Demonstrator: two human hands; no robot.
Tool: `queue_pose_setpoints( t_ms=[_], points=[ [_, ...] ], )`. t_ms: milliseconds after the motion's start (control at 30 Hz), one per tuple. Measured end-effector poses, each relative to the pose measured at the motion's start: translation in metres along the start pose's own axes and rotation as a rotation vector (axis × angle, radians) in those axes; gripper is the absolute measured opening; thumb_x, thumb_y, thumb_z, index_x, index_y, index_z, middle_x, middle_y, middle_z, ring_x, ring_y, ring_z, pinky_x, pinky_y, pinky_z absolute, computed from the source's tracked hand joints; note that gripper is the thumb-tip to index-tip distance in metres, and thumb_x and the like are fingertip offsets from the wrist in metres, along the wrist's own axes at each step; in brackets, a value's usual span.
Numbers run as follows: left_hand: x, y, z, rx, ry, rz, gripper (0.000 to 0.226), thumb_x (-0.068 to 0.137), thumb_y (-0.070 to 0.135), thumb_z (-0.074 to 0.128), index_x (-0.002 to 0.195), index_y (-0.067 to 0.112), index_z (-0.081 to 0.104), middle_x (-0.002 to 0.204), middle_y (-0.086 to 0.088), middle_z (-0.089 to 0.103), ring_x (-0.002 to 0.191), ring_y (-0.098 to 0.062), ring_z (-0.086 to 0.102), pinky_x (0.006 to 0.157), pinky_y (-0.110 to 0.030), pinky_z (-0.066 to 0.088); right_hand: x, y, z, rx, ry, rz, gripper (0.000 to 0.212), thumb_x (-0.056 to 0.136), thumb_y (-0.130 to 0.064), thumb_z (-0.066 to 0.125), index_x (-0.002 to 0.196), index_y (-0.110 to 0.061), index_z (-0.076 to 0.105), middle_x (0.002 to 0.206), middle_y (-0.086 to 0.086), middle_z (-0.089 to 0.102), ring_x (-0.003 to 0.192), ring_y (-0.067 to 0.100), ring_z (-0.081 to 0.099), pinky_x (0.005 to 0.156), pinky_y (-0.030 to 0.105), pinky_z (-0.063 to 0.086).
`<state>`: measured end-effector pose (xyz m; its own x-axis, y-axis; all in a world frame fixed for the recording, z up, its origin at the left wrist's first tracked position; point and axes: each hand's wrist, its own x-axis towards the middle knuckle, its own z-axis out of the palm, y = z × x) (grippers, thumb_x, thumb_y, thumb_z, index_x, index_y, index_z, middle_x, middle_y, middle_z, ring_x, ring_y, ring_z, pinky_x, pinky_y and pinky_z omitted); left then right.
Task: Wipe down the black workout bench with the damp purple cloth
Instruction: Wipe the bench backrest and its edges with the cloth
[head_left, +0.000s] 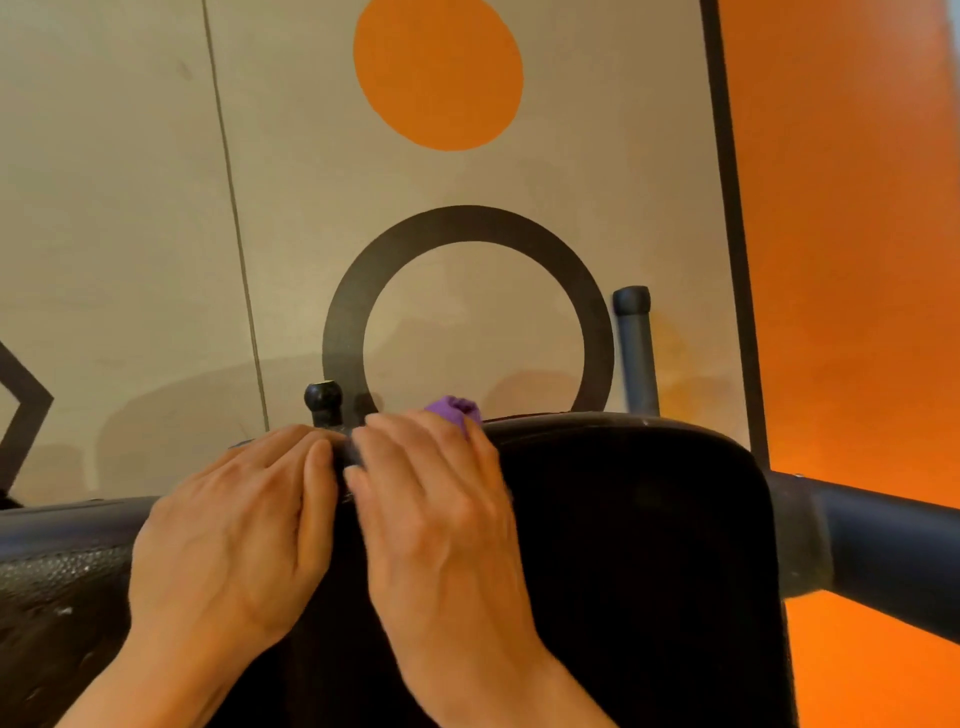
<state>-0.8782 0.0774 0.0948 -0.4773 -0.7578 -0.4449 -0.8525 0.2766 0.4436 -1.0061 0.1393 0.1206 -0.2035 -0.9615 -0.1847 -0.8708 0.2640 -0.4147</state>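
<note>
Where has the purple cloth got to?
The purple cloth peeks out beyond the right hand fingertips, at the far edge of the black bench pad, centre of the head view.

No text, label, brand or number can be read anywhere. The floor (130, 208) bears only painted shapes: an orange disc (438, 73) far off, a black ring (467, 312) nearer, a black line (727, 208) at right. The black bench (639, 545) shows no marking, though it is dark and perhaps too blurred to tell.

Black bench pad (634, 519); both hands, purple cloth (453, 408) on it.
</note>
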Motion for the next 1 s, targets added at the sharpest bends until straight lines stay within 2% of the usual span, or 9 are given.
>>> queue_pose_setpoints(
  t_ms=[100,200,267,400,467,633,800,933,1000],
  points=[
    [-0.001,0.001,-0.001,0.018,0.013,-0.006,0.06,0.1,0.049,0.006,0.099,0.028,0.062,0.086,0.01,0.062,0.072,-0.015,0.063,0.066,-0.04,0.054,0.001,0.025,-0.014,0.02,-0.128,-0.14,0.035,0.099,-0.031,0.04,0.126,-0.017,0.056,0.127,-0.003,0.06,0.126,0.01,0.048,0.113,0.029,0.032],
    [-0.001,0.004,-0.004,0.023,0.021,-0.004,0.059,0.1,0.047,0.007,0.106,0.031,0.063,0.089,0.01,0.065,0.076,-0.014,0.065,0.069,-0.037,0.054,-0.004,0.07,-0.031,0.055,0.026,0.126,0.04,0.099,-0.034,0.033,0.127,-0.018,0.057,0.126,-0.003,0.062,0.122,0.004,0.048,0.112,0.018,0.027],
    [-0.002,0.004,-0.003,0.022,0.034,-0.002,0.056,0.101,0.046,0.01,0.104,0.03,0.063,0.087,0.009,0.064,0.074,-0.013,0.064,0.068,-0.035,0.052,-0.003,0.058,-0.024,0.061,0.081,0.272,0.04,0.099,-0.034,0.031,0.125,-0.02,0.058,0.124,-0.005,0.062,0.121,0.002,0.047,0.111,0.023,0.034],
    [-0.003,0.005,-0.002,0.06,0.08,0.007,0.047,0.102,0.037,0.019,0.092,0.024,0.063,0.077,0.006,0.063,0.063,-0.016,0.062,0.055,-0.032,0.049,-0.001,0.006,-0.003,0.052,-0.064,-0.06,0.035,0.098,-0.029,0.038,0.124,-0.016,0.058,0.126,-0.003,0.06,0.124,0.01,0.049,0.113,0.03,0.032],
    [-0.005,0.005,-0.002,0.05,0.076,0.011,0.046,0.103,0.037,0.019,0.097,0.026,0.063,0.079,0.007,0.063,0.064,-0.015,0.062,0.056,-0.032,0.05,-0.001,0.033,-0.015,0.066,-0.116,-0.169,0.037,0.098,-0.028,0.039,0.127,-0.016,0.058,0.131,0.0,0.059,0.127,0.012,0.049,0.113,0.03,0.032],
    [-0.004,0.007,-0.002,-0.007,0.074,0.01,0.047,0.103,0.039,0.018,0.105,0.028,0.063,0.085,0.007,0.065,0.07,-0.017,0.063,0.062,-0.036,0.053,-0.004,0.076,-0.045,0.147,0.069,0.337,0.035,0.1,-0.028,0.036,0.121,-0.018,0.061,0.121,-0.005,0.062,0.119,0.006,0.051,0.112,0.034,0.036],
    [-0.004,0.008,-0.002,0.016,0.084,0.016,0.05,0.103,0.04,0.015,0.109,0.026,0.063,0.089,0.002,0.066,0.072,-0.022,0.064,0.058,-0.036,0.052,0.009,0.036,-0.032,0.128,-0.157,-0.012,0.035,0.099,-0.028,0.039,0.12,-0.013,0.063,0.117,0.0,0.066,0.115,0.01,0.055,0.106,0.027,0.037],
    [-0.005,0.008,-0.002,0.022,0.082,0.026,0.05,0.103,0.04,0.015,0.109,0.025,0.062,0.089,0.001,0.066,0.073,-0.022,0.064,0.057,-0.036,0.051,0.003,0.103,-0.064,0.106,-0.048,0.323,0.033,0.102,-0.029,0.037,0.115,-0.018,0.065,0.108,-0.006,0.064,0.104,0.0,0.048,0.101,0.03,0.041],
    [-0.005,0.007,-0.001,0.02,0.082,0.026,0.051,0.103,0.041,0.013,0.109,0.026,0.062,0.088,0.002,0.066,0.074,-0.023,0.064,0.059,-0.039,0.052,0.008,0.09,-0.052,0.045,-0.013,0.351,0.034,0.102,-0.027,0.035,0.108,-0.018,0.066,0.102,-0.005,0.065,0.097,-0.001,0.045,0.1,0.029,0.04]
  ],
)
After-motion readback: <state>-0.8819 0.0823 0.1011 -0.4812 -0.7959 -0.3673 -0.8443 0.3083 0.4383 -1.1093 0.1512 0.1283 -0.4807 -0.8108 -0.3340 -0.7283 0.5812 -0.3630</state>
